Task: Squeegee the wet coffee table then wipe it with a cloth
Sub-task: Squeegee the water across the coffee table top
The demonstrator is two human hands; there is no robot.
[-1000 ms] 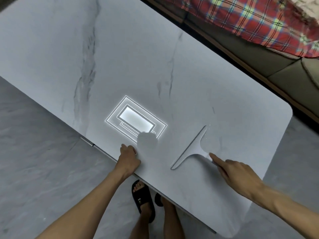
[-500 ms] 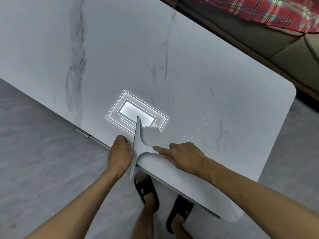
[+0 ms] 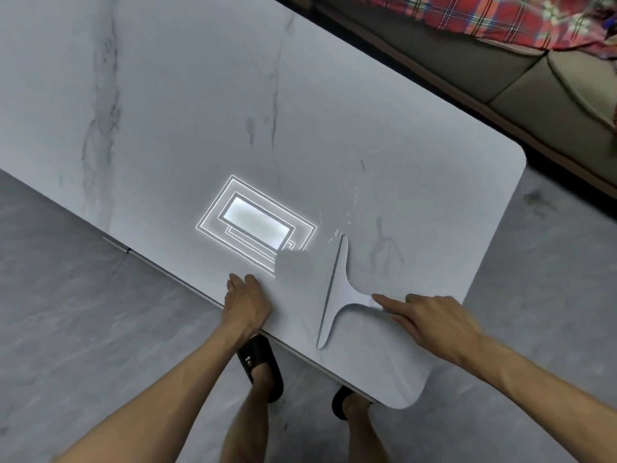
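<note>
Index finger [image 3: 384, 300] of right hand [image 3: 434, 324] straight along squeegee [image 3: 337, 292] handle, rest curled round it, blade at coffee table [image 3: 200, 111] near edge; left hand [image 3: 247, 304] braced there, grip unclear; droplets [image 3: 347, 202] ahead, so squeegeeing looks unfinished, cloth wipe pending.

Soft, even light across my tabletop [image 3: 334, 111], and there's a lamp's reflection [image 3: 255, 225] glaring white in nested rectangles. A round shadow [image 3: 293, 267] bites its near corner. Water drops [image 3: 349, 203] glint. The wide lens bends the edges, and the sofa [image 3: 500, 71] sits dimmer and slightly soft.
</note>
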